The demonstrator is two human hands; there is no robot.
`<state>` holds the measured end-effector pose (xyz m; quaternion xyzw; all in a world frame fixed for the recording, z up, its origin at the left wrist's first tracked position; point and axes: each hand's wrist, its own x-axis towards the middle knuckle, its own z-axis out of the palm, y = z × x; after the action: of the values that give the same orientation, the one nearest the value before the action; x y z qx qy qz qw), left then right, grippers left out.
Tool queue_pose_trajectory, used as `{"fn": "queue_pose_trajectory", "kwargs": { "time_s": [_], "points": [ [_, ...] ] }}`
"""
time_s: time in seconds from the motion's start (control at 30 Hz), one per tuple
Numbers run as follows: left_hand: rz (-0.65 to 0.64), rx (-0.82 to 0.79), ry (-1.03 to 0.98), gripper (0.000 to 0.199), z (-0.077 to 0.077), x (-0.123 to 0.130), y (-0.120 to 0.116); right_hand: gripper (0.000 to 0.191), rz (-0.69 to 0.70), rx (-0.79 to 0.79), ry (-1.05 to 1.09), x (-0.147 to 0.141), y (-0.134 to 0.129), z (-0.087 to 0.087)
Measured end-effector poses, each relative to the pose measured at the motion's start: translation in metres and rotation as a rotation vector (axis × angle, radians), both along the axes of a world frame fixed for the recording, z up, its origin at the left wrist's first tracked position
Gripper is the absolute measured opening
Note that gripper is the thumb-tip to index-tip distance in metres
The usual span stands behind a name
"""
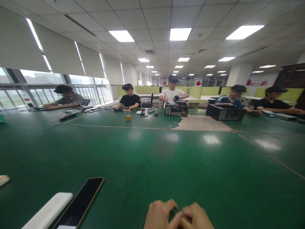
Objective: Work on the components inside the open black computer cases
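My left hand (159,215) and my right hand (196,217) rest together at the near edge of the green table (152,159), fingers curled and touching each other. Nothing shows inside either hand. A dark smartphone (80,203) lies face up to the left of my left hand, a hand's width away. Beside the phone lies a white oblong case (47,211).
Several people sit along the table's far side. Two of them work on black computer cases (176,109) (225,112). A jar of amber liquid (128,115) and cables lie near the far middle. A pale worn patch (202,123) marks the table surface.
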<state>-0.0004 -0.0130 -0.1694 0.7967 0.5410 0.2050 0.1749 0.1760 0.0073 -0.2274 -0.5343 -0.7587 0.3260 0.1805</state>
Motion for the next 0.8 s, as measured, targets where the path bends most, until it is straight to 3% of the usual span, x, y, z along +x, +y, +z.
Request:
{"fn": "queue_pose_trajectory", "kwargs": {
  "time_s": [0.27, 0.43, 0.63, 0.8],
  "points": [
    [-0.004, 0.081, -0.007, 0.025, 0.008, 0.009, -0.019, 0.032, -0.044, 0.123, -0.053, -0.004, -0.014, 0.026],
    [0.03, 0.077, -0.038, 0.03, 0.014, 0.004, -0.032, 0.033, -0.032, 0.052, 0.029, -0.004, -0.029, 0.038],
    [0.136, 0.02, -0.156, 0.042, 0.017, -0.003, -0.075, 0.048, -0.121, 0.097, 0.205, 0.024, -0.093, 0.05],
    [0.188, -0.076, -0.202, 0.045, 0.001, -0.01, -0.115, 0.058, -0.341, 0.057, 0.221, 0.071, -0.151, 0.025]
  ]
}}
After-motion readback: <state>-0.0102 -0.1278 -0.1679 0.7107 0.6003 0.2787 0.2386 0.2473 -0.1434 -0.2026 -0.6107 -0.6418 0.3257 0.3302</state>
